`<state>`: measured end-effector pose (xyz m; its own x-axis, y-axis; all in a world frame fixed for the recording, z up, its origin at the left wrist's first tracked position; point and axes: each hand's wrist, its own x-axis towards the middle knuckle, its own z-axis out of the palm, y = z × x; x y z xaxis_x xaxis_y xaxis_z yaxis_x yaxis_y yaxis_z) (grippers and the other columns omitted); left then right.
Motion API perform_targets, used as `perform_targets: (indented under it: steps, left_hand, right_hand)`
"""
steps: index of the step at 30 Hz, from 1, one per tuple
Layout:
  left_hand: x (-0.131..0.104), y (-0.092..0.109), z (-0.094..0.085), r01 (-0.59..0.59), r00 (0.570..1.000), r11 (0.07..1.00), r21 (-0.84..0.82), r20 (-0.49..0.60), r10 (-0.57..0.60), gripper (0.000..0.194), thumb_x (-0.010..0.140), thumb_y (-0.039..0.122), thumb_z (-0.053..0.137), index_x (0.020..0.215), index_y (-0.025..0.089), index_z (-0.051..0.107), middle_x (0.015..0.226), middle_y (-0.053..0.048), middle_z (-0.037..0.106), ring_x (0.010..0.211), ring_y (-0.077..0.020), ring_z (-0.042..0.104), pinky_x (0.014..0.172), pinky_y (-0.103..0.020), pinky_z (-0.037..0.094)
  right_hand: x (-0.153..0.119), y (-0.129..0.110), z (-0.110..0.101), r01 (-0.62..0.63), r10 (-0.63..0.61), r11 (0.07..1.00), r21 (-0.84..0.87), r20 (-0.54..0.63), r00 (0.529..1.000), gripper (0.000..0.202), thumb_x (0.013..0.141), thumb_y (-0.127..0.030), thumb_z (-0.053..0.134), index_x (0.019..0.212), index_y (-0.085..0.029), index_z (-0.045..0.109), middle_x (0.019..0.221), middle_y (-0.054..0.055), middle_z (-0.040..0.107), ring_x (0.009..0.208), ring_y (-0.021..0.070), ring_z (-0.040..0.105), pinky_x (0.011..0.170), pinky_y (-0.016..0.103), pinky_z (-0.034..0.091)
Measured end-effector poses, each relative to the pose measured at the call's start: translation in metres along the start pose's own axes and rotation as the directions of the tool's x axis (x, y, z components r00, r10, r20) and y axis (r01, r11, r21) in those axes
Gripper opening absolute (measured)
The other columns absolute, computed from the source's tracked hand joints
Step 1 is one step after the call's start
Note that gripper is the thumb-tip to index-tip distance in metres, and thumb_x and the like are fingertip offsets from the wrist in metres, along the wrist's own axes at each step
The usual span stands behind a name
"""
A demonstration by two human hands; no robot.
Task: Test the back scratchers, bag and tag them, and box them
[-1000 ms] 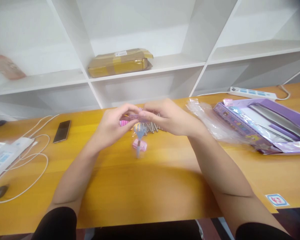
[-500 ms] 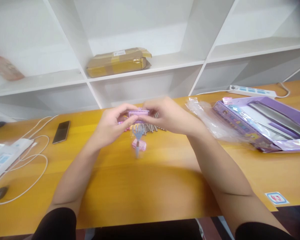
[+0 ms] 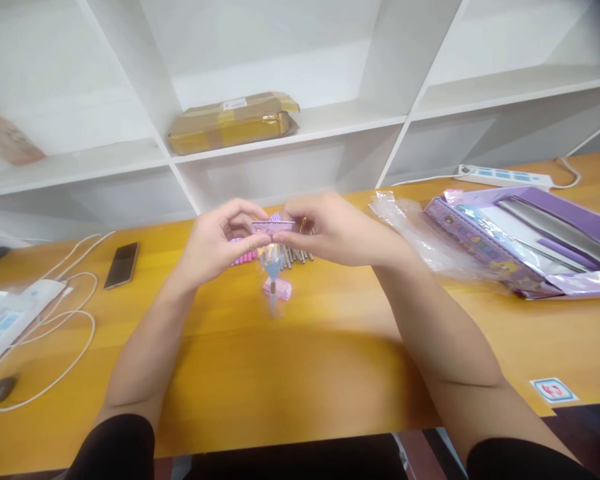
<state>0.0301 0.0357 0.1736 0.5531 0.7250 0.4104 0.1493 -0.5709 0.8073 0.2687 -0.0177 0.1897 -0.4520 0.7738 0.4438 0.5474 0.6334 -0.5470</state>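
Between my hands, over the back of the table, is a small purple card-like box (image 3: 273,227). My left hand (image 3: 217,240) pinches its left end, thumb on the near side. The right end is gripped by my right hand (image 3: 330,230) in the same way. Behind and below lie pink pieces (image 3: 243,251) and several silver metal sticks (image 3: 296,256), partly hidden by my hands. Just in front of them a light-blue fork-shaped piece (image 3: 273,267) overlaps a small pink packet (image 3: 279,289) on the table.
To the right are a crumpled clear plastic bag (image 3: 420,240) and an open purple box (image 3: 535,247). A phone (image 3: 122,265), white cables and a power strip (image 3: 20,320) lie at the left. A taped cardboard parcel (image 3: 233,125) sits on the shelf (image 3: 350,120) behind.
My hands keep their hold on the purple box, which now tilts so that less of its face shows. More of the pink pieces appears behind my left hand.
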Motion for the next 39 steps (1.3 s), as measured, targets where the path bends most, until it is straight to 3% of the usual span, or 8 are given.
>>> perform_targets:
  steps: [17, 19, 22, 25, 28, 31, 35, 39]
  left_hand:
    - [-0.004, 0.005, -0.012, 0.049, 0.996, 0.994, 0.097, 0.072, -0.056, 0.03, 0.087, 0.034, 0.083, 0.11, 0.02, 0.071, 0.086, -0.004, 0.077, 0.073, -0.0167, 0.076, 0.061, -0.025, 0.063]
    - [-0.005, 0.007, -0.013, 0.067, 0.994, 0.994, 0.081, 0.077, -0.073, 0.029, 0.087, 0.035, 0.082, 0.109, 0.02, 0.07, 0.087, -0.004, 0.077, 0.073, -0.017, 0.076, 0.061, -0.026, 0.064]
    - [-0.007, 0.008, -0.013, 0.073, 0.995, 0.993, 0.096, 0.063, -0.079, 0.026, 0.089, 0.034, 0.081, 0.108, 0.021, 0.07, 0.088, -0.003, 0.076, 0.074, -0.0165, 0.076, 0.064, -0.027, 0.064]
    - [-0.008, 0.01, -0.014, 0.039, 0.998, 0.99, 0.134, 0.052, -0.046, 0.024, 0.087, 0.03, 0.08, 0.107, 0.021, 0.07, 0.096, -0.004, 0.078, 0.081, -0.0162, 0.076, 0.072, -0.028, 0.066]
    - [-0.009, 0.013, -0.017, 0.007, 0.996, 0.986, 0.168, 0.091, -0.022, 0.022, 0.088, 0.028, 0.078, 0.108, 0.022, 0.071, 0.102, -0.004, 0.079, 0.086, -0.0162, 0.076, 0.08, -0.029, 0.066]
    - [-0.013, 0.02, -0.018, -0.028, 0.99, 0.973, 0.228, 0.139, -0.004, 0.02, 0.09, 0.028, 0.076, 0.109, 0.023, 0.072, 0.103, -0.003, 0.078, 0.088, -0.0166, 0.076, 0.082, -0.029, 0.065]
    - [-0.019, 0.032, -0.014, -0.085, 0.965, 0.979, 0.186, 0.258, 0.035, 0.018, 0.095, 0.032, 0.074, 0.11, 0.023, 0.072, 0.103, -0.003, 0.079, 0.087, -0.0165, 0.076, 0.083, -0.03, 0.065]
    - [-0.021, 0.039, -0.023, -0.114, 0.925, 0.973, 0.203, 0.378, 0.03, 0.027, 0.097, 0.046, 0.075, 0.117, 0.028, 0.075, 0.117, -0.003, 0.08, 0.1, -0.02, 0.078, 0.09, -0.032, 0.064]
  right_hand:
    - [-0.001, 0.004, -0.005, -0.082, 0.078, 0.995, 0.064, 0.056, 0.995, 0.011, 0.089, -0.021, 0.064, 0.079, -0.018, 0.063, 0.07, -0.002, 0.064, 0.063, 0.01, 0.051, 0.062, 0.026, 0.036]
    - [-0.003, 0.004, -0.011, -0.086, 0.083, 0.994, 0.061, 0.049, 0.995, 0.006, 0.088, -0.019, 0.063, 0.087, -0.018, 0.068, 0.078, 0.0, 0.069, 0.068, 0.0117, 0.057, 0.065, 0.027, 0.04]
    - [-0.01, 0.008, -0.026, -0.13, 0.129, 0.991, 0.014, 0.079, 0.989, 0.021, 0.09, -0.023, 0.064, 0.108, -0.019, 0.073, 0.1, 0.004, 0.075, 0.083, 0.0156, 0.064, 0.073, 0.029, 0.047]
    - [-0.014, 0.015, -0.031, -0.192, 0.186, 0.981, 0.005, 0.242, 0.952, 0.031, 0.092, -0.034, 0.069, 0.121, -0.023, 0.072, 0.11, 0.005, 0.076, 0.089, 0.0178, 0.067, 0.076, 0.03, 0.051]
    - [-0.015, 0.024, -0.007, -0.202, 0.144, 0.975, 0.097, 0.418, 0.897, 0.038, 0.088, -0.047, 0.078, 0.118, -0.024, 0.075, 0.106, 0.003, 0.076, 0.085, 0.0168, 0.067, 0.075, 0.029, 0.053]
    - [-0.021, 0.028, 0.041, -0.217, 0.087, 0.949, 0.228, 0.472, 0.878, 0.042, 0.087, -0.055, 0.082, 0.112, -0.022, 0.076, 0.099, 0.003, 0.076, 0.082, 0.0158, 0.065, 0.076, 0.028, 0.053]
    - [-0.049, 0.02, 0.097, -0.284, 0.113, 0.866, 0.412, 0.392, 0.913, 0.039, 0.099, -0.057, 0.069, 0.101, -0.019, 0.075, 0.095, 0.004, 0.076, 0.084, 0.017, 0.067, 0.081, 0.031, 0.055]
    - [-0.088, 0.02, 0.104, -0.29, 0.197, 0.823, 0.488, 0.235, 0.952, 0.04, 0.098, -0.057, 0.071, 0.088, -0.019, 0.073, 0.106, 0.009, 0.079, 0.102, 0.0231, 0.071, 0.095, 0.039, 0.055]
